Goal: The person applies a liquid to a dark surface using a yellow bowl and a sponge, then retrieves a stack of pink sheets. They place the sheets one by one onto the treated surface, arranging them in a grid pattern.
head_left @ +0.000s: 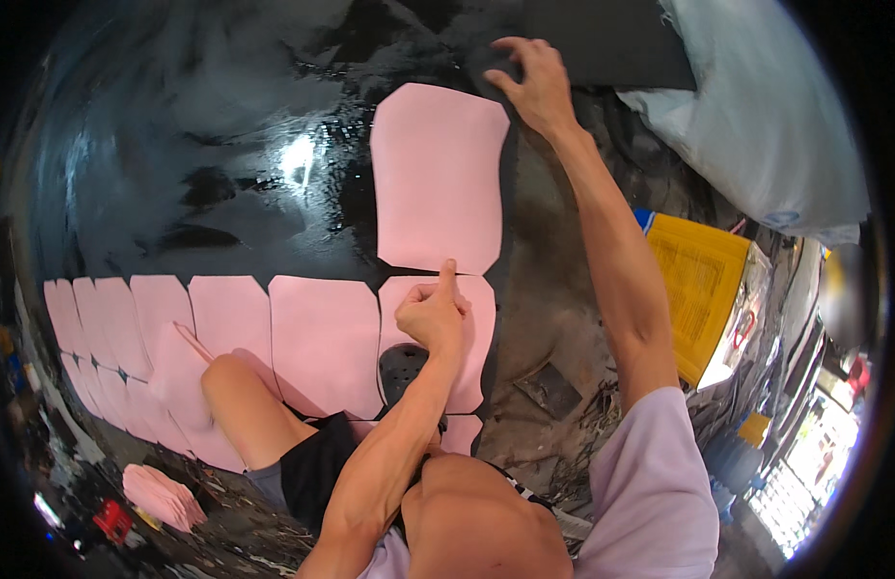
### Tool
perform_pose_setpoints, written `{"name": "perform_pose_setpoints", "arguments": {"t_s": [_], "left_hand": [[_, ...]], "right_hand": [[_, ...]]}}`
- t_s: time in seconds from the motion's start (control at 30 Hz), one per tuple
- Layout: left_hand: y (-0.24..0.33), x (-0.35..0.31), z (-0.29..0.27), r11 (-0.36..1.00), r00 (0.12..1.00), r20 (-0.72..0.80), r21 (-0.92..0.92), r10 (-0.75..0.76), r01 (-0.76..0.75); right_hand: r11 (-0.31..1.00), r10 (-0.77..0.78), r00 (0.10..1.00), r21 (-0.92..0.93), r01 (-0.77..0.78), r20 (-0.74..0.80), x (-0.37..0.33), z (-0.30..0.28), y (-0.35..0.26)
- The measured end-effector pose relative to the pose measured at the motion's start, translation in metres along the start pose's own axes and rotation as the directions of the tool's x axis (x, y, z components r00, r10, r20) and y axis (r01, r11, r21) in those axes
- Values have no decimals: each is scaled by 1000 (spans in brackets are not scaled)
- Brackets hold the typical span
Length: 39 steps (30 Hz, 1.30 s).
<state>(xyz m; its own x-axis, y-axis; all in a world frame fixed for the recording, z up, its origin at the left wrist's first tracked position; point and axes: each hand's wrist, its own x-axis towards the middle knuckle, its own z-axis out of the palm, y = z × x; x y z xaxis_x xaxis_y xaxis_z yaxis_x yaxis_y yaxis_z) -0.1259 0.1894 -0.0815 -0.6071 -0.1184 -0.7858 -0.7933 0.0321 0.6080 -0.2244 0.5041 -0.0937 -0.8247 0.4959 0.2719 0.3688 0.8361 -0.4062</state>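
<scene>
A pink panel with clipped corners lies flat on a black, wet-looking sheet. My left hand rests over the pink panel below it; its index finger is stretched out and touches the near edge of the upper panel, while the other fingers are curled. Nothing shows in that hand. Beyond the upper panel's far right corner, my right hand is held with fingers apart and empty, over or near the sheet's edge. Whether it touches the sheet, I cannot tell.
Several pink panels lie side by side in rows to the left. A black clog stands on them by my left forearm. A pink stack sits at lower left. On the right are a yellow container and a pale sack.
</scene>
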Motion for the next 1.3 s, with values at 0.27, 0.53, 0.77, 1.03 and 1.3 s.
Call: {"name": "perform_pose_setpoints", "arguments": {"t_s": [0.27, 0.53, 0.77, 1.03, 1.3], "left_hand": [[-21, 40, -33, 982, 986, 136, 148, 96, -116], [175, 38, -231, 725, 729, -21, 136, 684, -676], [123, 196, -555, 761, 568, -718, 607, 403, 227], [104, 204, -519, 718, 352, -767, 634, 536, 288], [226, 29, -350, 260, 326, 79, 441, 942, -859]], "right_hand": [[880, -451, 784, 63, 472, 427, -75, 48, -104], [968, -67, 978, -225, 112, 197, -127, 81, -129], [968, -198, 844, -36, 248, 498, -243, 45, -181], [966, -177, 855, -81, 245, 487, -230, 27, -174], [822, -535, 830, 324, 469, 157, -117, -28, -341]]}}
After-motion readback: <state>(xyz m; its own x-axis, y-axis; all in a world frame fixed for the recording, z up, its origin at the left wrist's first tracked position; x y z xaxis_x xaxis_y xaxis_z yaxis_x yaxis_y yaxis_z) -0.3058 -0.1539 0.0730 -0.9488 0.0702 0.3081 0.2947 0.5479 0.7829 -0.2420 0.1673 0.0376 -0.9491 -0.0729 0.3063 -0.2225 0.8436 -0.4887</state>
